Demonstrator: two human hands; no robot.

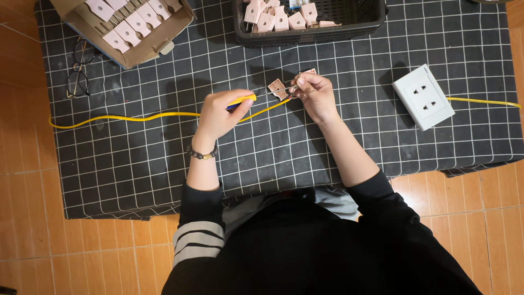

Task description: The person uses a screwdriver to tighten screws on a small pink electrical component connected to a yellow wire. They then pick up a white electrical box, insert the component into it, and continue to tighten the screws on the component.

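Closest to the camera, the person's two arms in dark sleeves reach forward over a black cloth with a white grid [136,175], which covers the low table. On the left wrist sits a beaded bracelet [202,154]. The left hand [221,113] is closed around a screwdriver with a yellow handle [243,100], and its thin shaft points to the right, toward a small pink plug part [278,88]. The right hand [315,94] pinches this part between its fingertips, just above the cloth near the middle of the table (some thin metal pieces are also in these fingers, but they are too small to tell). A yellow cable [136,117] runs across the cloth under the hands and goes on to the right, past a white wall socket [423,96]. Farther away, at the left edge, lie eyeglasses [79,68]. At the far side stand a cardboard box [128,30] and a black basket [349,24], both holding more pink parts.
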